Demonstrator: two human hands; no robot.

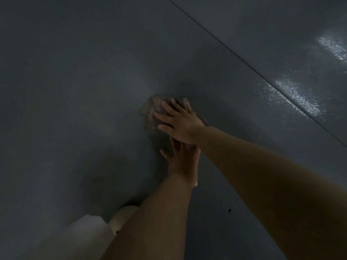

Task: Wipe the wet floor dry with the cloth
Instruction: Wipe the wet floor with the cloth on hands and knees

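Cloth (150,111) blurred and mostly covered by the right hand (178,124), so pattern and edges cannot be made out. Left hand (180,154) partly hidden under the right wrist (fingertips out of sight). Both forearms cut off by the lower and right edges. Pale shape (90,233) at the bottom left dim, partly behind the left forearm, cut by the bottom edge, not identifiable. Floor (75,72) too dark to tell wet from dry, except the glints at the right.
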